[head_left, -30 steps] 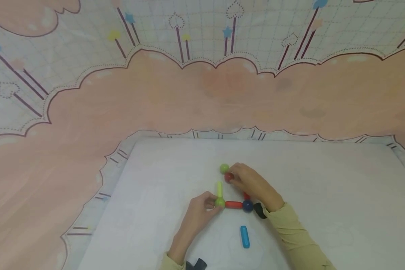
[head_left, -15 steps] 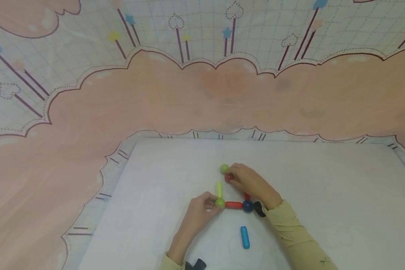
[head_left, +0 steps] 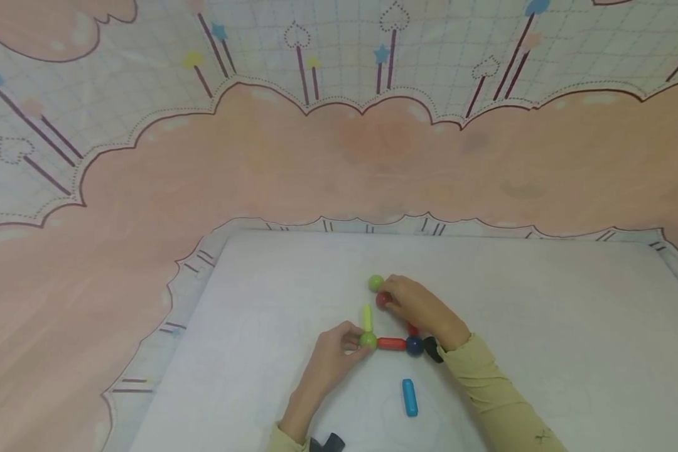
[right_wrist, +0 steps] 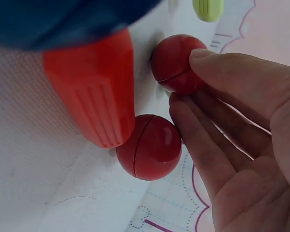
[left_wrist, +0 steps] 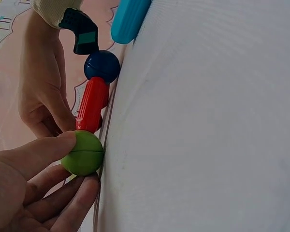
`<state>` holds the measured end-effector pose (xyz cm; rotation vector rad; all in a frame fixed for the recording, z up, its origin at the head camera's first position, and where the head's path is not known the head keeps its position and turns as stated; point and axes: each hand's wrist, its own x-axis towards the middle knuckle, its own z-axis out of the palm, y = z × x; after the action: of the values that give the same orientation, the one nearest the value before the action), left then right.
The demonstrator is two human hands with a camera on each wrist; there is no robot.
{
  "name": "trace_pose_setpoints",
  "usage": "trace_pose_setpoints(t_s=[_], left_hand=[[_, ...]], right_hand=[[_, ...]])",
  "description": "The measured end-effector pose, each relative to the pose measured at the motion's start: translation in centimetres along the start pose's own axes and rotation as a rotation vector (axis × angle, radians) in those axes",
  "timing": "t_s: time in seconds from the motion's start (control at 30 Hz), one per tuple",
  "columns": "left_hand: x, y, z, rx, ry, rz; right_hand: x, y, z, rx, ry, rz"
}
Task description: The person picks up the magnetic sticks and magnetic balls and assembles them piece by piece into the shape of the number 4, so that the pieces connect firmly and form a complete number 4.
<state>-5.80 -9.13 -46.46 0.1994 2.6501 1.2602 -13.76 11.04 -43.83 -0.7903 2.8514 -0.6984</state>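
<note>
My left hand point(head_left: 334, 355) pinches a green ball point(left_wrist: 83, 153) between thumb and fingers. From that ball a yellow-green rod point(head_left: 368, 317) points away from me, and a red rod point(head_left: 392, 344) runs right to a dark blue ball point(head_left: 415, 346). A second red rod point(right_wrist: 94, 92) leads from the blue ball to a red ball point(right_wrist: 150, 149), which the head view hides behind my right hand point(head_left: 420, 307). That hand holds another red ball point(right_wrist: 178, 64) by thumb and fingertips. Just beyond it is a loose green ball point(head_left: 375, 282).
A blue rod point(head_left: 410, 398) lies nearer me on the white tabletop point(head_left: 248, 314). Dark wrist-worn devices show at both cuffs, the right device point(head_left: 432, 350) close beside the blue ball. Behind the table hangs a patterned pink and white cloth point(head_left: 316, 163).
My right hand has drawn very slightly toward me with its red ball, widening the distance to the far green ball a little. The left hand and joined pieces look unmoved.
</note>
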Motion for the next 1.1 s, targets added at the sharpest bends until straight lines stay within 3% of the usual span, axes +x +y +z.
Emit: trace_pose_setpoints(t_s=[0.6, 1.1], left_hand=[[-0.02, -0.25, 0.13, -0.039, -0.01, -0.008], [0.1, -0.08, 0.23, -0.017, 0.0, -0.002]], right_hand=[[0.24, -0.34, 0.01, 0.013, -0.012, 0.041], [0.79, -0.62, -0.46, -0.013, -0.044, 0.057]])
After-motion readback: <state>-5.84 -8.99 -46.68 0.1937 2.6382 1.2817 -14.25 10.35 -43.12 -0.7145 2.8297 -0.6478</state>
